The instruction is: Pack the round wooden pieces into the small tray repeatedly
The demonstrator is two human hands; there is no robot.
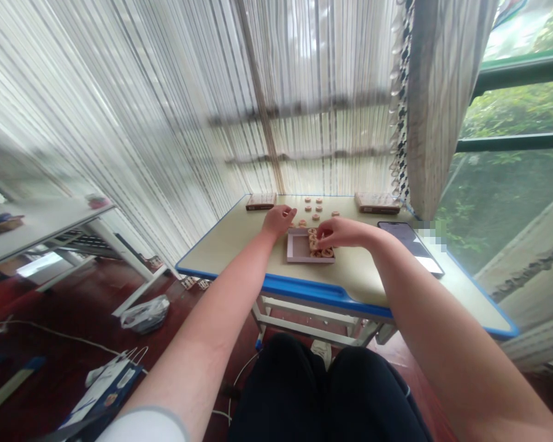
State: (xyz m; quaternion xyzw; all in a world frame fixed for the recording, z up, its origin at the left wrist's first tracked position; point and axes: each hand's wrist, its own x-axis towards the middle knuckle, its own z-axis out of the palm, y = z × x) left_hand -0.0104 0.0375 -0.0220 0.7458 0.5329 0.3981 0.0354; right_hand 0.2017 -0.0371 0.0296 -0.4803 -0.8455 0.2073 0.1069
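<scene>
A shallow pinkish box (pixel 298 260) lies open on the small table. Several round wooden xiangqi pieces (pixel 328 252) sit in its right part, and the left part shows bare floor. My right hand (pixel 334 232) reaches over the box's right side, thumb and fingers pinched at a piece among the others. Just beyond the box's left back corner is my left hand (pixel 279 221), its fingers curled together; what they hold, if anything, is too small to make out. More round pieces (pixel 316 217) are spread on the tabletop behind the box, some close to my left fingers.
Flat boxes stand at the table's back left (pixel 261 201) and back right (pixel 376 202). A phone or tablet (pixel 410 245) lies on the right. The table (pixel 221 248) has a raised blue edge; a string curtain (pixel 322 135) hangs behind. Bags (pixel 145 313) are on the floor.
</scene>
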